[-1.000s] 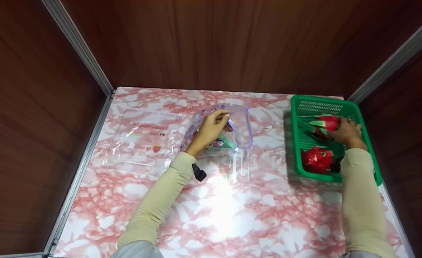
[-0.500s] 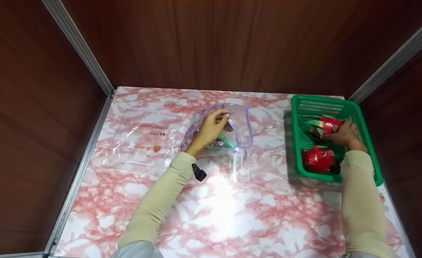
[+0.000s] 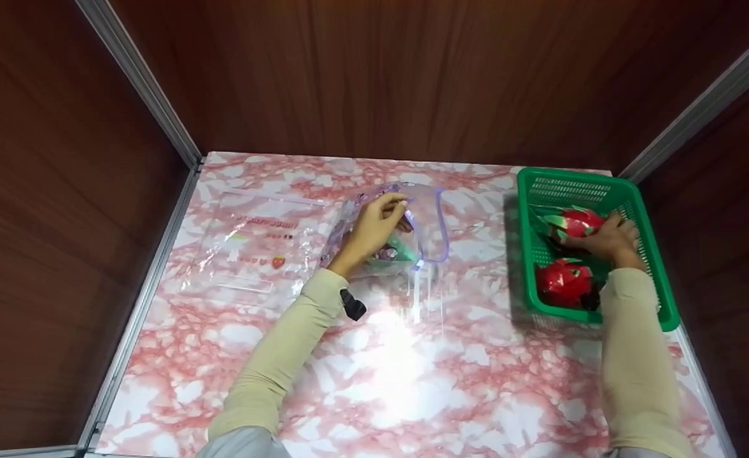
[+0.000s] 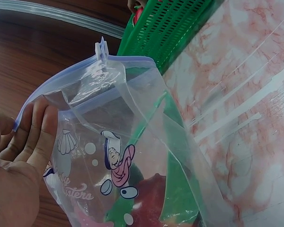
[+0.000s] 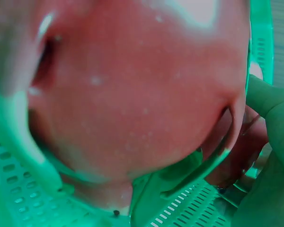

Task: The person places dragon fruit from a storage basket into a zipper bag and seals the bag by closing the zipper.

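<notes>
Slightly left and down, the right hand (image 3: 609, 243) has been moved; by it, a round red dragon fruit with green tips (image 3: 579, 222) is gripped in the green box-shaped plastic basket (image 3: 527, 254), right of frame. Its leaves could be caught on the shiny red fruit (image 3: 564, 283) below or the basket's raised side. If the see-through purple-edged plastic bag (image 4: 116, 158), pinched by the left hand (image 3: 377, 226) at centre, is let go, its mouth could be closed. Farther left, a flat clear printed bag (image 3: 253, 248) is seen.

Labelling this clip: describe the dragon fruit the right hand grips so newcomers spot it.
A green basket stands on the right of the marbled table. In its far half lies the dragon fruit, gripped by the right hand, unlike the nearer fruit.
</notes>
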`<state>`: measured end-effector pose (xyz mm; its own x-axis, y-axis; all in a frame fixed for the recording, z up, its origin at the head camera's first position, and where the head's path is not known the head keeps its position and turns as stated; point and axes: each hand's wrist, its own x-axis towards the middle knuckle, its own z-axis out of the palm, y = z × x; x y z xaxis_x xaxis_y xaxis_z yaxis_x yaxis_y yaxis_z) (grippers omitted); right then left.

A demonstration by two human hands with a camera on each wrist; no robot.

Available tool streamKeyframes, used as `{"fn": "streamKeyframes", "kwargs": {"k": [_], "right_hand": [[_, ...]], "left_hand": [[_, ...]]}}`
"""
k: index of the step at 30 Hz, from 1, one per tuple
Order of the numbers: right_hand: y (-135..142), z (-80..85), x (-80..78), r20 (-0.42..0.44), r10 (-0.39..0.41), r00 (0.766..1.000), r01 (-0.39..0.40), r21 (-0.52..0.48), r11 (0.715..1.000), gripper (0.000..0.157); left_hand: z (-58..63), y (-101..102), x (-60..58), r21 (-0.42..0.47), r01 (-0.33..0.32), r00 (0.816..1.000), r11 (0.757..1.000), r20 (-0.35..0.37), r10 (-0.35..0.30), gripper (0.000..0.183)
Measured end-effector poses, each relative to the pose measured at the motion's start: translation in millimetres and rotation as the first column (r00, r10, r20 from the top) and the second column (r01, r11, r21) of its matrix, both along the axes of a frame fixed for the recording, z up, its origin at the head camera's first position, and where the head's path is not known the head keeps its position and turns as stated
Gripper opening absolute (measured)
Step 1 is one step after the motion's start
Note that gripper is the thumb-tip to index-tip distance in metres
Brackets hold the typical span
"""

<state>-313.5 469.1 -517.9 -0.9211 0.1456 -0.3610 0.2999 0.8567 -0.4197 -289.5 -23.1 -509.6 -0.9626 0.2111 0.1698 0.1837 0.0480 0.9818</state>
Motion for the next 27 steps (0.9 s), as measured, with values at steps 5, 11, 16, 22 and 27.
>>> {"fn": "streamKeyframes", "kwargs": {"k": [5,11,16,22,27], "right_hand": [[-3,-2.6,0.3,-0.026,-0.009,1.0,0.01,0.032,0.999,0.128],[-6,-5.5,-0.2,-0.026,-0.056,0.998,0.054,-0.077,0.996,0.127],[-8,-4.4,-0.1,-0.007,-0.089,0.996,0.087,-0.15,0.985,0.131],[-10,-5.7,-0.3,-0.001,-0.023,1.0,0.023,-0.044,0.999,0.132],[-13,-8.1,-0.4,-0.037,-0.03,0.999,0.029,-0.023,0.999,0.127]], "left_hand": [[0.2,0,-0.1,-0.002,-0.001,1.0,1.0,0.013,0.001,0.03],[-0.6,1,-0.9,-0.012,0.001,1.0,1.0,0.007,-0.001,0.029],[-1.1,1,-1.3,-0.014,0.002,1.0,1.0,-0.011,-0.002,0.029],[-1.5,1,-2.1,-0.01,-0.001,1.0,1.0,-0.006,0.001,0.029],[-1.5,1,-2.1,-0.007,-0.005,1.0,1.0,-0.005,0.005,0.029]]}}
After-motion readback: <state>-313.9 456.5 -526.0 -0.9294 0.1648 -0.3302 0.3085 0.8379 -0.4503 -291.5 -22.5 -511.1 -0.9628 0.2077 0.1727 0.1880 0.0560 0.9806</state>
